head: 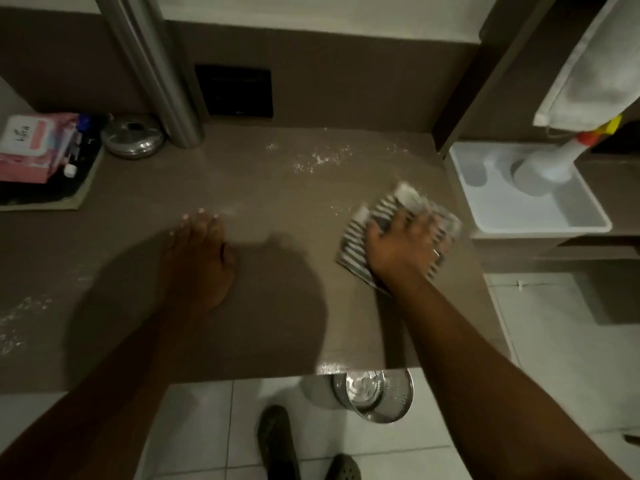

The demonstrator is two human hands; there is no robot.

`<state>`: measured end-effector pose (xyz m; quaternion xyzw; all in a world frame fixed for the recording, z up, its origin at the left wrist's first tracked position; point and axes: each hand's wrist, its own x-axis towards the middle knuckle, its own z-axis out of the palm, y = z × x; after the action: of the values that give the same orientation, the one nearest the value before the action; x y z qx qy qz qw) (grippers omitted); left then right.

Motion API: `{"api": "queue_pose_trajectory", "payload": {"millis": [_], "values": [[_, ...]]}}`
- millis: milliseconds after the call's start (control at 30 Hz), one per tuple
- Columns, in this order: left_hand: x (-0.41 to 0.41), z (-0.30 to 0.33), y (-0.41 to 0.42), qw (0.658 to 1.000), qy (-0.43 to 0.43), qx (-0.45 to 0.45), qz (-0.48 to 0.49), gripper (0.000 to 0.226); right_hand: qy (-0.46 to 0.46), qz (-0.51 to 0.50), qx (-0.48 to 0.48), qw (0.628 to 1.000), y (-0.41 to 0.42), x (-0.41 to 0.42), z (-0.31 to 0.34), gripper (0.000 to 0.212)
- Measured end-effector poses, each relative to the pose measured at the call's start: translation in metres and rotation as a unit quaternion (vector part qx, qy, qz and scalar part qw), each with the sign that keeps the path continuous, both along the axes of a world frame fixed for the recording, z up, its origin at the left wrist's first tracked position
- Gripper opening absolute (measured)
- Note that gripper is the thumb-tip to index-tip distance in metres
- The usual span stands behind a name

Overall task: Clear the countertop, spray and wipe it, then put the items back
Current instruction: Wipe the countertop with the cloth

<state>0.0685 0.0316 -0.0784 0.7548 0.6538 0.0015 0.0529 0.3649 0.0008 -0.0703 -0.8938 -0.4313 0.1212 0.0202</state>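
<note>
The brown countertop (277, 188) carries white spray foam at the back middle and at its left edge. My right hand (403, 245) presses flat on a grey-and-white striped cloth (356, 244) near the counter's right edge. My left hand (199, 258) lies palm down on the bare counter, fingers spread, holding nothing. A white spray bottle (550, 161) with an orange and yellow nozzle stands in a white tray (568, 216) to the right of the counter.
At the far left, a dark tray (52, 199) holds a pink tissue pack (31, 147) and small bottles. A steel lidded dish (133, 138) and a metal post (162, 81) stand at the back. A white towel (595, 64) hangs at the right. A steel bin (375, 396) stands on the floor.
</note>
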Motion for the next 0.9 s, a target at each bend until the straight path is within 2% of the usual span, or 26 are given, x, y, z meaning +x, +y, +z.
{"api": "queue_pose_trajectory", "payload": {"millis": [100, 167, 233, 300, 367, 467, 567, 700, 800, 900], "values": [[0.000, -0.004, 0.002, 1.000, -0.004, 0.010, -0.006, 0.065, 0.031, 0.138, 0.030, 0.989, 0.023, -0.065, -0.006, 0.078], [0.000, -0.001, 0.004, 1.000, -0.010, 0.013, -0.007, 0.065, 0.039, 0.247, 0.083, 0.965, 0.004, -0.097, -0.006, 0.075], [0.002, 0.004, 0.003, 1.000, -0.021, 0.019, -0.010, 0.065, 0.030, 0.341, 0.092, 0.935, -0.038, -0.098, 0.000, 0.072], [0.002, 0.006, 0.000, 0.999, -0.021, 0.025, -0.013, 0.064, 0.012, 0.392, 0.057, 0.918, -0.083, -0.065, 0.001, 0.072], [0.001, 0.007, 0.000, 1.000, -0.012, 0.022, -0.010, 0.064, 0.006, 0.370, 0.030, 0.928, -0.115, -0.015, 0.003, 0.073], [0.001, 0.007, 0.004, 1.000, -0.012, 0.008, -0.004, 0.064, -0.035, 0.250, 0.013, 0.968, -0.117, 0.045, 0.001, 0.076], [0.002, 0.006, 0.006, 1.000, -0.021, 0.005, 0.013, 0.064, -0.065, 0.108, 0.011, 0.992, -0.072, 0.065, -0.003, 0.078], [0.002, 0.004, 0.007, 0.999, -0.023, 0.013, 0.018, 0.063, -0.073, -0.050, 0.018, 0.996, 0.018, 0.068, -0.003, 0.082], [0.001, 0.001, 0.008, 1.000, -0.018, 0.017, 0.019, 0.063, -0.058, -0.074, 0.015, 0.995, 0.090, 0.060, 0.000, 0.084], [-0.002, -0.001, 0.007, 0.999, -0.016, 0.012, 0.025, 0.062, -0.034, -0.020, 0.021, 0.999, 0.154, 0.041, 0.002, 0.084]]}}
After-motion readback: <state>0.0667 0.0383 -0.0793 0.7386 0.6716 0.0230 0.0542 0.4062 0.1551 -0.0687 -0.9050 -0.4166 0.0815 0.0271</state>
